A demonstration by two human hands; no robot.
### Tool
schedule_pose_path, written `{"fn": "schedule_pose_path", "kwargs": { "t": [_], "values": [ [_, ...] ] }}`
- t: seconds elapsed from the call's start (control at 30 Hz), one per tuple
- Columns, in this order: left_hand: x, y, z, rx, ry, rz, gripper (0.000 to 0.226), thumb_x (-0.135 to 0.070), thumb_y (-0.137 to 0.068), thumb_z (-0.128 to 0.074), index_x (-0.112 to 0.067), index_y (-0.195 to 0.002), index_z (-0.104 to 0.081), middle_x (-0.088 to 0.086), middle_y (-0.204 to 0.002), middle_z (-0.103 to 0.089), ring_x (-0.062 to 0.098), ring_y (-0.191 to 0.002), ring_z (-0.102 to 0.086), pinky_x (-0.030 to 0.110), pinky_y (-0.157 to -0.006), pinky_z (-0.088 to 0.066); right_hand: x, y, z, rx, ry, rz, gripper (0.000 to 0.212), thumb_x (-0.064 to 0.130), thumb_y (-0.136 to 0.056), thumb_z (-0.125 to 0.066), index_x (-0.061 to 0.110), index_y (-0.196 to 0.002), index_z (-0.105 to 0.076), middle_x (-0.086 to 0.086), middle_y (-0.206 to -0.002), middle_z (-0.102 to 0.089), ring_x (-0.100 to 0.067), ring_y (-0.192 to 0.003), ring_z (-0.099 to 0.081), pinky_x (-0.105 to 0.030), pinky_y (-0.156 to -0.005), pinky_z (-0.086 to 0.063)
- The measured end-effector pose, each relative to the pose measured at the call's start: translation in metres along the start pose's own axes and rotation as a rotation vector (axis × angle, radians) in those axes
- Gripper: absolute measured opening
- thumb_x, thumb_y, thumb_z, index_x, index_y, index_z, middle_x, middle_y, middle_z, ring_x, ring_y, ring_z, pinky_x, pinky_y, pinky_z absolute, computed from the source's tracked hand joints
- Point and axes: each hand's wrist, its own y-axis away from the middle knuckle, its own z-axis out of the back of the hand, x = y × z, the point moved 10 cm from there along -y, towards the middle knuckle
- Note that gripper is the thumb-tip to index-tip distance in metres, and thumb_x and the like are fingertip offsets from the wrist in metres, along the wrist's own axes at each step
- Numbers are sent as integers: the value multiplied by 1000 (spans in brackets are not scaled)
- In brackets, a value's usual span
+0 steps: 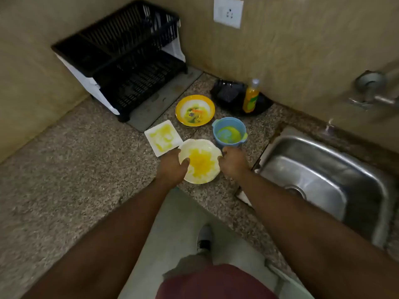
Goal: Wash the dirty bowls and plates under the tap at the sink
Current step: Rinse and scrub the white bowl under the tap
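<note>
In the head view, a round white plate smeared with yellow residue is held at its two sides on the speckled stone bench. The left hand is curled over the plate's left rim, its thumb laid on the inner surface. The right hand is curled against the right rim; how far its fingers wrap cannot be told. So each hand's grip is closed on the plate.

Just beyond the plate, a square white plate with yellow smears is seen, its near corner touching or slightly overlapped by the round plate. Behind these, a yellow-rimmed bowl with food scraps is set, and to its right a blue bowl with yellow residue.

A steel sink is sunk into the bench at the right, with a blurred tap on the wall above it. A black dish rack is placed in the corner, and a bottle of yellow liquid by the wall.
</note>
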Motion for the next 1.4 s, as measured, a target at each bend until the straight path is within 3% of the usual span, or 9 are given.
{"fn": "schedule_pose_path", "kwargs": {
  "t": [0.23,0.33,0.43,0.53,0.67,0.77,0.93,1.27,1.4],
  "values": [
    [27,-22,-1,18,156,113,53,-40,-96,-64,-11,-140,-59,14,-133,-67,35,-120,-62,42,-97,-50,-12,-25,-32,152,20,-187,36,27,-101,-57,-1,-122,-56,-23,-130,-59,-38,-120,-56,-36,-92,-46],
    [37,-31,-7,41,282,241,63,-57,-91,-61,-15,-137,-62,10,-130,-68,32,-117,-64,42,-96,-52,-14,-29,-35,145,-4,-207,9,16,-99,-56,8,-101,-54,-19,-111,-60,-38,-112,-59,-37,-81,-44],
    [43,-40,-17,57,389,335,79,-75,-81,-54,-16,-133,-66,12,-130,-68,31,-117,-64,40,-97,-52,-30,-21,-33,98,-114,-276,30,7,-94,-54,20,-73,-38,-1,-76,-41,-32,-88,-50,-32,-70,-31],
    [22,-42,-18,62,428,307,62,-59,-96,-58,-13,-136,-65,12,-133,-67,30,-121,-61,37,-98,-47,-41,-5,-16,46,-187,-292,12,12,-96,-52,16,-87,-59,-8,-85,-55,-34,-94,-56,-34,-72,-36],
    [-33,-46,-22,115,536,281,41,-52,-96,-64,-12,-101,-72,12,-107,-69,32,-103,-65,45,-95,-54,-62,10,37,-112,-271,-284,32,15,-99,-55,11,-128,-65,-15,-120,-69,-34,-111,-62,-35,-87,-47],
    [-87,-46,-36,205,649,244,28,-45,-98,-65,-18,-105,-66,6,-105,-66,26,-96,-64,41,-82,-55,-90,27,81,-253,-407,-320,30,17,-98,-56,11,-125,-67,-12,-117,-70,-29,-108,-64,-30,-86,-47],
    [-170,-40,-79,344,823,237,25,-40,-103,-58,-20,-118,-61,6,-111,-70,23,-90,-66,33,-68,-52,-143,64,140,-425,-540,-331,31,35,-89,-54,23,-112,-71,-1,-98,-73,-26,-87,-72,-54,-71,-62],
    [-289,-10,-160,417,955,308,45,-55,-97,-60,-12,-106,-70,9,-99,-75,29,-82,-73,41,-67,-60,-243,118,255,-673,-612,-442,16,29,-98,-60,20,-102,-74,-11,-93,-76,-32,-81,-74,-52,-73,-62],
    [-323,-5,-179,399,1007,298,43,-56,-97,-59,-16,-104,-71,8,-97,-76,31,-83,-74,48,-70,-62,-280,135,332,-921,-414,-509,30,37,-98,-64,13,-113,-71,-14,-101,-76,-35,-97,-70,-35,-81,-50]
  ]
}}
